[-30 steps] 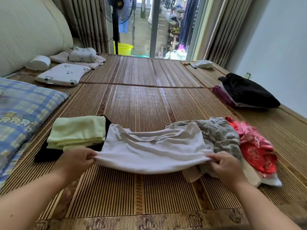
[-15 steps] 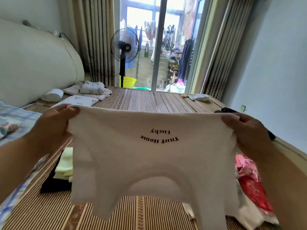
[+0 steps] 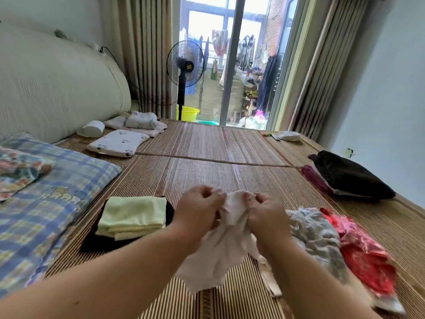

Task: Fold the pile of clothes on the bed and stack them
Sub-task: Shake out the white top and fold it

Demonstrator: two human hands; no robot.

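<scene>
My left hand (image 3: 197, 208) and my right hand (image 3: 266, 212) are close together in mid-air, both gripping a bunched white shirt (image 3: 216, 256) that hangs down over the bamboo mat (image 3: 207, 171). To the left lies a folded stack: a pale green garment (image 3: 133, 215) on top of a black one (image 3: 92, 242). On the right sits the unfolded pile, with a grey patterned garment (image 3: 315, 236) and a red and pink one (image 3: 365, 256).
A blue checked pillow (image 3: 50, 203) lies at left, with small folded baby clothes (image 3: 119, 143) and a toilet roll (image 3: 92, 128) behind it. A black bag (image 3: 349, 176) rests at the right edge. A standing fan (image 3: 184, 65) and glass door are beyond the bed.
The white shirt was lifted off the pile and held spread wide; now my hands have come together at the centre, bunching it, and it hangs lower.
</scene>
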